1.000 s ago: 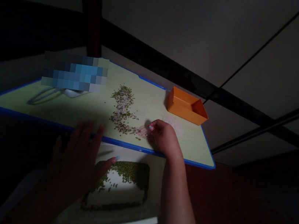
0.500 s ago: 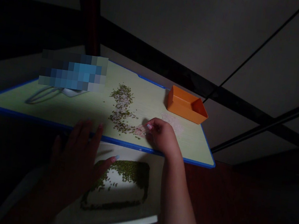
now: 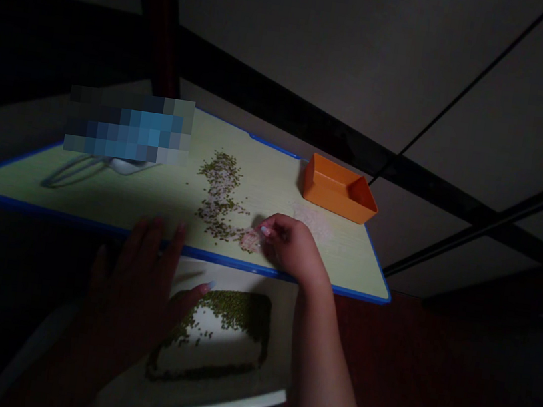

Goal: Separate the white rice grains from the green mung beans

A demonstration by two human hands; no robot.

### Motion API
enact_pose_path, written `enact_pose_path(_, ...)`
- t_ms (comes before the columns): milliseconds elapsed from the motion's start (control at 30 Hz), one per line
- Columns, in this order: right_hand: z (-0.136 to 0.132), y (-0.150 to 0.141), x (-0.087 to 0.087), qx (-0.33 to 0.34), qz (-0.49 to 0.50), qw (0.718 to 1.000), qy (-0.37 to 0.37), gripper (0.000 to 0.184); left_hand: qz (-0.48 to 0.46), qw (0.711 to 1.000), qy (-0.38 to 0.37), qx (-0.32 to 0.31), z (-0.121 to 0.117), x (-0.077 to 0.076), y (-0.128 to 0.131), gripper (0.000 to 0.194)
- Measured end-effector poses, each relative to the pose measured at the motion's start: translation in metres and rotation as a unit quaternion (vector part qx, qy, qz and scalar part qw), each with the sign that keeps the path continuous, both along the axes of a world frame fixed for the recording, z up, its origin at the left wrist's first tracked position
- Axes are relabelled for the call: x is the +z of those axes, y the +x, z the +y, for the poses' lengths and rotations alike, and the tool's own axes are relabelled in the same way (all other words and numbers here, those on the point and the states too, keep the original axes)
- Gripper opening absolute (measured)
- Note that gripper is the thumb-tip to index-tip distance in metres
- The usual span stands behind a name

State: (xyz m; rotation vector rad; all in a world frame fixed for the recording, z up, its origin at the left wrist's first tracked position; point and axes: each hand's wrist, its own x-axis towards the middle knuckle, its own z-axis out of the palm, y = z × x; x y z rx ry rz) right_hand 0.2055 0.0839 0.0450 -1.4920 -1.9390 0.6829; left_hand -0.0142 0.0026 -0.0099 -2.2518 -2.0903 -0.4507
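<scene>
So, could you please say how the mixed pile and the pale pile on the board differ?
The mixed pile holds green and pale bits; the pale pile shows no green. The mixed pile makes a long streak; the pale pile is a smaller patch. The mixed pile has the right hand at its near end; the pale pile lies by the orange box. Both lie on the board.

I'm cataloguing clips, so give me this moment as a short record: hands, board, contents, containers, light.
Board: pale, blue-rimmed
Left hand: fingers spread at the board's near edge, nothing visibly held
Right hand: finger and thumb close together; cannot tell whether grains are held
Mixed grains: green and whitish, left of the right hand
Orange box: open-topped, on the board's right
Whitish patch: just nearer than the orange box
Pale container: below the board, green grains inside
Light: dim
</scene>
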Motion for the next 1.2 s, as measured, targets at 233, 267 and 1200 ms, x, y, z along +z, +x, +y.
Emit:
enact_pose_path(233,-0.0004,-0.0005,0.0015,-0.031,-0.011,0.999,-0.002,0.011,0.0,1.0,-0.006,-0.006,0.0007,0.0006,-0.001,0.079)
enact_pose_path(267,-0.0003,-0.0001,0.0013,-0.036,-0.012,0.999,-0.001,0.011,0.001,1.0,-0.006,-0.006,0.0011,0.0,-0.0013,0.079)
enact_pose_path(1200,0.0002,0.0088,0.0005,-0.147,-0.055,0.988,-0.008,0.02,0.001,1.0,-0.004,-0.005,0.0033,-0.0046,-0.0028,0.08)
